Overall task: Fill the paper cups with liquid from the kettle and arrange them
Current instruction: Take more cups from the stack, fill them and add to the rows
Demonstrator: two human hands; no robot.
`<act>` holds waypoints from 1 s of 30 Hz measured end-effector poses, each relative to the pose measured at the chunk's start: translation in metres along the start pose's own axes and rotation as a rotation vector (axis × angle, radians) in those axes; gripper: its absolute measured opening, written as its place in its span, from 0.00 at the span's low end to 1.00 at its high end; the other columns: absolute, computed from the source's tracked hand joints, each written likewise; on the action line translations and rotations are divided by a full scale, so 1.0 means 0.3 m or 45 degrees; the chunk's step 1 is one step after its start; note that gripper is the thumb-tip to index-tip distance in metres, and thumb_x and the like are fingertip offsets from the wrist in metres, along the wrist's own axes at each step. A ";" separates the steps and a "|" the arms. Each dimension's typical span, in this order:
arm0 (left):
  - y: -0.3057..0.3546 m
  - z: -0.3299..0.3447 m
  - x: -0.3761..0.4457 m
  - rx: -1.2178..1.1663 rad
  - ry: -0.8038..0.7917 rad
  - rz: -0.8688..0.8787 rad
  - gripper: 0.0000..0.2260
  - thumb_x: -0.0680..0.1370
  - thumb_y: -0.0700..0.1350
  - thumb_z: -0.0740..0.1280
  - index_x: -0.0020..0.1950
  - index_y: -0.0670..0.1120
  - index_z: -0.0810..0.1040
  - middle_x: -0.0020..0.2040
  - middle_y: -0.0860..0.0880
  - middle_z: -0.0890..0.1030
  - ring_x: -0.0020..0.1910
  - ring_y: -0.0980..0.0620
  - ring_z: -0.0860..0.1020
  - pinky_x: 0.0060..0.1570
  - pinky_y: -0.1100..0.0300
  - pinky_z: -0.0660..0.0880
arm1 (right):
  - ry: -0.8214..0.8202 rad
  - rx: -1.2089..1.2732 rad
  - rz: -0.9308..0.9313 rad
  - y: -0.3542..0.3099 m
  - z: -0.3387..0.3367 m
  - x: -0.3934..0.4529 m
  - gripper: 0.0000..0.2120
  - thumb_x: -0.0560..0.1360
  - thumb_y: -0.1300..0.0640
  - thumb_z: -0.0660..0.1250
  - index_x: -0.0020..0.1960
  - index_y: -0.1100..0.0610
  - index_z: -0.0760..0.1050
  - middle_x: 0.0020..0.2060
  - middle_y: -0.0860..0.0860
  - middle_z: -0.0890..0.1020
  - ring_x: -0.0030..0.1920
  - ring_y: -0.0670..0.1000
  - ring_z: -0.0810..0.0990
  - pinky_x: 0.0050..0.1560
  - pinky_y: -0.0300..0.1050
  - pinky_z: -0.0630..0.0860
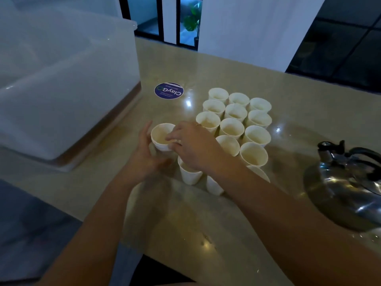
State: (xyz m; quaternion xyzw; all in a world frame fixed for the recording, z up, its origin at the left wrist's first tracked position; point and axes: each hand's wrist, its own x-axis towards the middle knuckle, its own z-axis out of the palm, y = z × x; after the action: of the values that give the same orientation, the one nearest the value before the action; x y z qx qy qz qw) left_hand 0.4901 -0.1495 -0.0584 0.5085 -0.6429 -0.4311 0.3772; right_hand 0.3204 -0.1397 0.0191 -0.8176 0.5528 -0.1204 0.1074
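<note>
Several white paper cups (pixel 235 116) stand in close rows on the beige counter (pixel 206 213), each with pale liquid inside. One more cup (pixel 159 134) is to the left of the group, between my two hands. My right hand (pixel 191 145) pinches its near rim with thumb and fingers. My left hand (pixel 144 155) is relaxed, its fingers touching the cup's left side. A shiny steel kettle (pixel 346 182) with a black handle sits at the right edge. Two cups (pixel 189 175) lie partly hidden under my right forearm.
A large translucent plastic bin (pixel 68 83) takes up the left of the counter. A round blue sticker (pixel 169 90) lies on the counter behind the cups. The counter's near edge runs diagonally at lower left, over dark floor.
</note>
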 end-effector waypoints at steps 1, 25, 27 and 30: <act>-0.013 0.018 0.004 -0.048 0.017 0.021 0.52 0.64 0.44 0.82 0.78 0.53 0.53 0.67 0.55 0.72 0.60 0.69 0.74 0.56 0.73 0.72 | 0.004 -0.028 -0.010 -0.002 0.010 0.007 0.12 0.81 0.51 0.64 0.62 0.47 0.82 0.60 0.51 0.80 0.58 0.56 0.77 0.60 0.55 0.74; 0.583 0.254 -0.048 -0.073 -0.105 0.372 0.28 0.68 0.47 0.79 0.63 0.54 0.70 0.46 0.66 0.79 0.45 0.66 0.79 0.37 0.73 0.73 | 0.573 0.324 0.137 0.156 -0.493 -0.392 0.07 0.80 0.58 0.68 0.55 0.51 0.83 0.43 0.33 0.78 0.45 0.32 0.75 0.47 0.24 0.66; 0.582 0.324 -0.052 -0.183 -0.186 0.312 0.27 0.67 0.49 0.79 0.62 0.55 0.71 0.49 0.62 0.81 0.46 0.61 0.81 0.39 0.68 0.76 | 0.566 0.248 0.185 0.192 -0.498 -0.441 0.07 0.80 0.57 0.67 0.54 0.50 0.83 0.43 0.34 0.77 0.46 0.34 0.75 0.46 0.24 0.65; 0.579 0.431 -0.083 -0.312 -0.311 0.210 0.24 0.68 0.48 0.78 0.61 0.59 0.73 0.50 0.58 0.82 0.46 0.59 0.82 0.39 0.67 0.77 | 0.521 0.280 0.256 0.241 -0.510 -0.523 0.08 0.80 0.56 0.67 0.51 0.44 0.80 0.43 0.35 0.78 0.48 0.37 0.75 0.46 0.26 0.66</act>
State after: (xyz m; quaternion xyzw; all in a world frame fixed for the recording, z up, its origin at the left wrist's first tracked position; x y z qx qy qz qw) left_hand 0.3185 -0.0836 0.0589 0.3480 -0.6662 -0.5323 0.3894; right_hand 0.1522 -0.0268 0.1294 -0.7005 0.6251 -0.3316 0.0928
